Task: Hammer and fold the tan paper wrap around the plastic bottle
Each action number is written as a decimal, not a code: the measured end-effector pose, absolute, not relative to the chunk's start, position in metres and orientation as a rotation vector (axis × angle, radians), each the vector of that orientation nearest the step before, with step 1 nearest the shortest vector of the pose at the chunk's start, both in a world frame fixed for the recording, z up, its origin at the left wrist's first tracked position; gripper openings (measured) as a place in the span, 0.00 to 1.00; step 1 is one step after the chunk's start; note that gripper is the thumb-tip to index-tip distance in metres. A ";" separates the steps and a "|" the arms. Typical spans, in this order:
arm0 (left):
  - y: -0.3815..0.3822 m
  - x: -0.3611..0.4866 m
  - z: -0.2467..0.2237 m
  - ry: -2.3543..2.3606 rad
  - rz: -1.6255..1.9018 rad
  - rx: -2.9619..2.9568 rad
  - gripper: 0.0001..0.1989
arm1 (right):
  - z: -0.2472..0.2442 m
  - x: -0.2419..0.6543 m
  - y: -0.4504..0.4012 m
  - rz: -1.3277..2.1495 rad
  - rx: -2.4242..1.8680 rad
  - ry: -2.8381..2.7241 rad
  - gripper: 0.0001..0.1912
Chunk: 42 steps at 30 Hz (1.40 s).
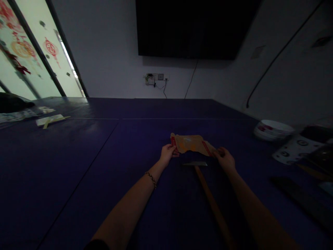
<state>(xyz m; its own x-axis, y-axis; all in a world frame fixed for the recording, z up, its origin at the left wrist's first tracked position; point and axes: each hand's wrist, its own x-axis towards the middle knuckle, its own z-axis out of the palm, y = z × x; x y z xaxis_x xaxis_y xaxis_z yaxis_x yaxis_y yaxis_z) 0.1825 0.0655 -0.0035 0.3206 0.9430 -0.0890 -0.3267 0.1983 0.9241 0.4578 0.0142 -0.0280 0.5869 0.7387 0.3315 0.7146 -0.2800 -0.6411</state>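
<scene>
A torn piece of brown paper (191, 143) with red printed strips near both ends is stretched between my two hands. My left hand (168, 153) pinches its left end, a braided bracelet on the wrist. At the right end, the fingers of my right hand (225, 159) are closed on the paper's corner. Just below the paper, a hammer (212, 201) lies on the dark blue table (125, 156), its narrow metal head toward the paper and its wooden handle running down between my forearms.
White bowls (273, 130) stand at the right, beside a patterned white box or bag (298, 147) and a dark flat object (301, 196). Papers (52, 119) and a dark item (13, 103) lie at the far left. Behind the table are a wall socket (160, 76) and a large screen (195, 27).
</scene>
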 end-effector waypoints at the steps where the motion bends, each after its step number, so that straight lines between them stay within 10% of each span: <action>1: 0.066 0.182 -0.003 0.792 1.031 0.969 0.06 | -0.028 0.458 0.014 0.036 -2.028 -1.148 0.27; 42: 0.070 0.183 -0.018 0.794 1.240 1.069 0.07 | -0.030 0.458 0.014 0.084 -1.952 -1.189 0.32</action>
<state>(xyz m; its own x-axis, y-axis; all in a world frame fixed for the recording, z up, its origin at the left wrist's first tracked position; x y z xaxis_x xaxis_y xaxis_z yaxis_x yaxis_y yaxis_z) 0.1828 0.0702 -0.0177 0.1835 0.9801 0.0762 -0.3407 -0.0093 0.9401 0.4577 0.0136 -0.0297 0.5500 0.7628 0.3401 0.7072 -0.2088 -0.6755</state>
